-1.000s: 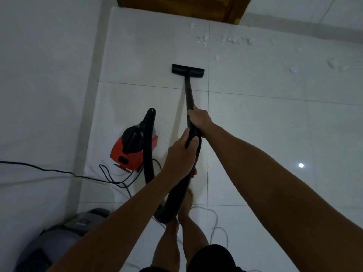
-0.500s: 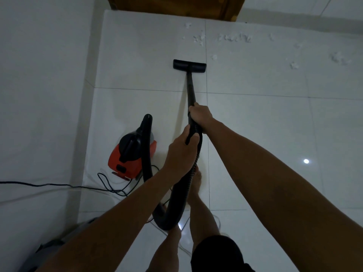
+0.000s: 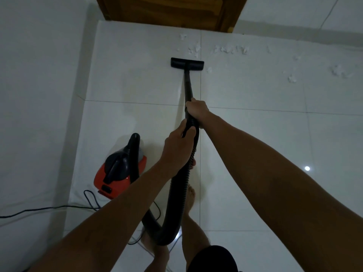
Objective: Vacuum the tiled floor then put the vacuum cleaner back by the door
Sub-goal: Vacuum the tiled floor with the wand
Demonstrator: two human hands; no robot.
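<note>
A small red and black vacuum cleaner [image 3: 119,169] stands on the white tiled floor [image 3: 255,146] at the left. Its black ribbed hose [image 3: 174,209] loops down past my legs and up to a thin black wand [image 3: 188,85]. My right hand [image 3: 196,108] grips the wand's upper end. Just below it, my left hand [image 3: 177,148] grips the hose. The flat black nozzle [image 3: 187,64] lies on the floor ahead, just short of several white scraps of debris [image 3: 229,50] strewn toward the right.
A wooden door [image 3: 169,10] stands at the top, past the debris. A white wall [image 3: 39,95] runs along the left. The black power cord [image 3: 59,208] trails left across the floor from the vacuum. My bare feet [image 3: 190,197] stand beside the hose loop.
I have stepped forward: the door fills more of the top, and the nozzle has slid closer to the scraps. Both hands keep their grip. The grey object at lower left is out of view.
</note>
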